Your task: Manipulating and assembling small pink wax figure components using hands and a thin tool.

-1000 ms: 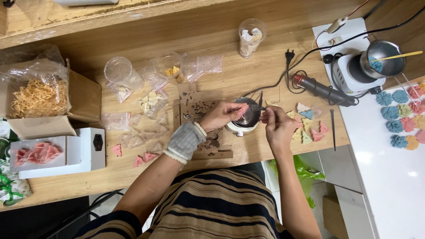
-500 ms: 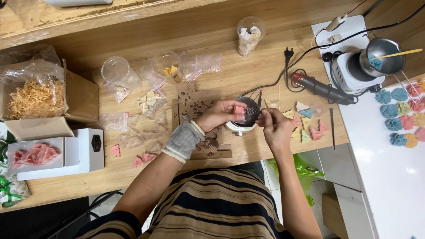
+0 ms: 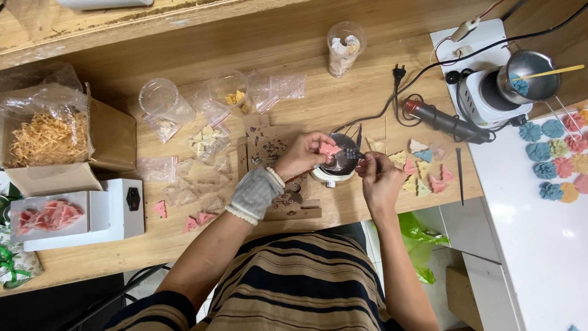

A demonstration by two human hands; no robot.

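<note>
My left hand (image 3: 304,154) pinches a small pink triangular piece (image 3: 331,149) over a small round metal pot (image 3: 342,164) on a white base at the front of the wooden table. A grey knitted cuff covers that wrist. My right hand (image 3: 376,176) is at the pot's right side and grips a thin metal tool (image 3: 352,154) whose tip reaches toward the pink piece. Several coloured triangular pieces (image 3: 422,167) lie just right of my right hand.
Left: a cardboard box of straw (image 3: 49,142), a white box with pink pieces (image 3: 48,216), plastic cups (image 3: 159,98) and bags. Right: a heat tool (image 3: 444,121), a white heater with a metal cup (image 3: 527,75), and coloured flower shapes (image 3: 554,153) on a white surface.
My left hand has brought the pink piece from beside the pot to over it. My right hand with the tool has closed in on it.
</note>
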